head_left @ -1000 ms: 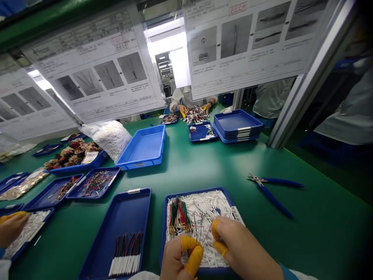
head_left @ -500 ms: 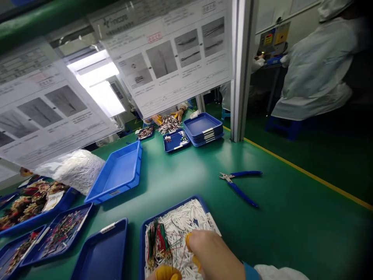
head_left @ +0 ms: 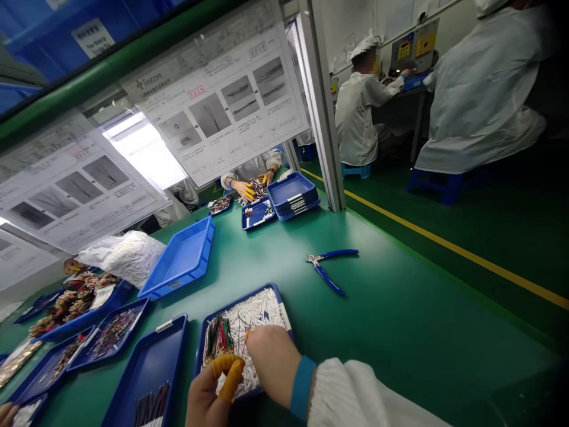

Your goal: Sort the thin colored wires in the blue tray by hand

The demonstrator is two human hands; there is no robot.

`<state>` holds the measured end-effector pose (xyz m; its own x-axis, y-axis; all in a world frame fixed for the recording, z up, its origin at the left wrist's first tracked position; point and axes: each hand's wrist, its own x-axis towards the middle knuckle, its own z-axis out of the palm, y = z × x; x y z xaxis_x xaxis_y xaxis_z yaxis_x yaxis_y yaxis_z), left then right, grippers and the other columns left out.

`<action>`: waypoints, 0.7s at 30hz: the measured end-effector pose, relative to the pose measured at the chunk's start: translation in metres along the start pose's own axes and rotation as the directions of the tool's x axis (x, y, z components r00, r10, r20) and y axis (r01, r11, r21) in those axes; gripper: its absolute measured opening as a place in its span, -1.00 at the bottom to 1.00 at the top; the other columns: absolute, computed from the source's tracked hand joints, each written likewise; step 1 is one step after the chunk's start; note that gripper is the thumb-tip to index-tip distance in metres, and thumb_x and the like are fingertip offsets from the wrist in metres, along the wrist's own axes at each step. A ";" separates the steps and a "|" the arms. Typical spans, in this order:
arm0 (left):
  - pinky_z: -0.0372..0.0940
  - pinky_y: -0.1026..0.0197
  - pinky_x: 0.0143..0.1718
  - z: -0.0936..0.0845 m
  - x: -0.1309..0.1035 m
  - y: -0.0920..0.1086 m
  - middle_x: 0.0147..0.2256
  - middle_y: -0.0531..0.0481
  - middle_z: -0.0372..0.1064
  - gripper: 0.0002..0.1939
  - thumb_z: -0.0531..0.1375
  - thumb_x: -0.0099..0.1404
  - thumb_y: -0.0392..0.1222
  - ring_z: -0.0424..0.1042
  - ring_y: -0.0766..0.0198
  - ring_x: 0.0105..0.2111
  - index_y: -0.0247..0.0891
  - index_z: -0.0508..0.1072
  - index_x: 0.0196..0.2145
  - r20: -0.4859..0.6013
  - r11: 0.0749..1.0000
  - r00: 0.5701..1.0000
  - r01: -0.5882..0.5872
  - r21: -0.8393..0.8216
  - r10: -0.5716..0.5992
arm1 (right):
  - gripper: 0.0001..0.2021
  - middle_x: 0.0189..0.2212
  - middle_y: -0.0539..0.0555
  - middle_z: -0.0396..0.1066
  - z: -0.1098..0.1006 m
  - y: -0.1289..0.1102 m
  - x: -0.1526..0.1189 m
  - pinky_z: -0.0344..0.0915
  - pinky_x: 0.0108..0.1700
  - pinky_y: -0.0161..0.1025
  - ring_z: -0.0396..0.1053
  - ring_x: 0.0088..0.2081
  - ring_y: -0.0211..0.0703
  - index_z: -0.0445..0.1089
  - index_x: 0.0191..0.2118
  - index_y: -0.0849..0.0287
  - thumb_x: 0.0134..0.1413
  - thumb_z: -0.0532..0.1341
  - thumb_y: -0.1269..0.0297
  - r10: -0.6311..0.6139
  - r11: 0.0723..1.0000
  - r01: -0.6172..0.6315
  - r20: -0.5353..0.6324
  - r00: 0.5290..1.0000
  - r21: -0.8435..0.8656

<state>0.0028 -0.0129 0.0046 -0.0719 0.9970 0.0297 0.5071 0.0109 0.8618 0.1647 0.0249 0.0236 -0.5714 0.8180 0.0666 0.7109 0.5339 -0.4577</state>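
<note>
My left hand (head_left: pixel 211 388), yellow covers on its fingertips, pinches thumb and index finger together on thin wires (head_left: pixel 235 349). Beside it my right hand (head_left: pixel 275 359), with a blue band at the wrist, is closed near the upper ends of these wires; most of its fingers are turned away from view. Both hands are over a blue tray (head_left: pixel 201 349) full of short white tubes (head_left: pixel 262 305). A bundle of red, green and black wires (head_left: pixel 219 335) lies on the tubes at the tray's left side.
Blue-handled cutters (head_left: pixel 331 255) lie spread to the right. On the left stand a tray (head_left: pixel 153 356) with dark wires, further parts trays (head_left: pixel 106 341) and a light-blue bin (head_left: pixel 184 255). Stacked trays (head_left: pixel 293 193), a metal post (head_left: pixel 322 118) and a co-worker's hands (head_left: pixel 244 190) are farther back.
The view has shifted, showing more of both hands and the dark wires in the left tray. My hands stay close together over the white tubes, still pinching.
</note>
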 end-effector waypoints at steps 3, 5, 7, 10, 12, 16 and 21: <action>0.36 0.17 -0.35 0.005 -0.002 0.007 -0.40 -0.13 0.50 -0.75 0.27 -0.05 -0.14 0.45 0.05 -0.37 -0.33 0.52 -0.39 -0.016 1.000 1.000 -0.015 0.027 0.016 | -0.88 -0.42 0.23 0.44 0.003 0.001 0.000 0.32 -0.42 -0.20 0.42 -0.35 0.02 0.40 -0.40 0.33 -0.15 0.16 0.54 -0.005 1.000 0.006 -0.015 1.000 0.006; 0.36 0.17 -0.35 0.009 -0.002 0.012 -0.40 -0.14 0.50 -0.76 0.26 -0.04 -0.14 0.45 0.06 -0.38 -0.33 0.51 -0.40 -0.040 0.998 0.999 -0.028 0.052 0.030 | -0.86 -0.42 0.23 0.44 0.004 0.003 0.000 0.33 -0.42 -0.20 0.43 -0.36 0.03 0.40 -0.38 0.33 -0.18 0.18 0.53 0.010 1.000 -0.009 -0.027 1.000 0.015; 0.35 0.15 -0.33 0.011 -0.002 0.015 -0.40 -0.14 0.49 -0.76 0.25 -0.03 -0.12 0.45 0.05 -0.37 -0.33 0.51 -0.40 -0.056 0.997 0.998 -0.038 0.074 0.042 | -0.82 -0.41 0.23 0.45 0.005 0.005 0.000 0.33 -0.42 -0.20 0.43 -0.35 0.04 0.39 -0.35 0.33 -0.20 0.19 0.53 0.031 0.999 -0.030 -0.037 0.999 0.028; 0.35 0.13 -0.33 0.013 -0.005 0.017 -0.40 -0.14 0.49 -0.75 0.24 -0.01 -0.11 0.45 0.04 -0.36 -0.33 0.50 -0.39 -0.076 0.995 0.996 -0.039 0.096 0.046 | -0.81 -0.42 0.21 0.46 0.005 0.007 0.001 0.31 -0.42 -0.20 0.44 -0.35 0.05 0.39 -0.37 0.31 -0.25 0.19 0.55 0.057 0.998 -0.056 -0.040 0.998 0.042; 0.35 0.13 -0.33 0.013 -0.008 0.017 -0.39 -0.15 0.49 -0.76 0.22 0.01 -0.12 0.45 0.04 -0.35 -0.33 0.50 -0.38 -0.100 0.994 0.994 -0.043 0.099 0.053 | -0.80 -0.44 0.19 0.46 0.006 0.008 0.001 0.29 -0.43 -0.22 0.44 -0.36 0.05 0.39 -0.39 0.28 -0.27 0.18 0.57 0.070 0.997 -0.068 -0.042 0.997 0.044; 0.34 0.16 -0.35 0.012 -0.014 0.023 -0.41 -0.13 0.49 -0.81 0.19 0.06 -0.16 0.44 0.08 -0.38 -0.33 0.49 -0.40 -0.146 0.987 0.982 -0.100 0.122 0.118 | -0.76 -0.45 0.12 0.47 0.013 0.012 0.001 0.21 -0.46 -0.29 0.44 -0.38 -0.01 0.36 -0.40 0.20 -0.28 0.13 0.61 0.083 0.996 -0.081 -0.053 0.995 0.031; 0.30 0.23 -0.40 0.009 -0.013 0.027 -0.49 -0.08 0.45 -0.85 0.16 0.12 -0.19 0.41 0.19 -0.46 -0.33 0.46 -0.47 -0.170 0.957 0.954 -0.215 0.193 0.248 | -0.77 -0.48 0.08 0.45 0.025 0.015 0.004 0.10 -0.48 -0.31 0.42 -0.40 -0.07 0.33 -0.40 0.17 -0.19 0.07 0.60 0.074 0.997 -0.073 -0.073 0.995 0.015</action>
<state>0.0250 -0.0253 0.0233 -0.0890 0.9402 0.3287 0.6665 -0.1890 0.7212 0.1627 0.0310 -0.0056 -0.4860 0.8686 0.0971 0.7447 0.4697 -0.4742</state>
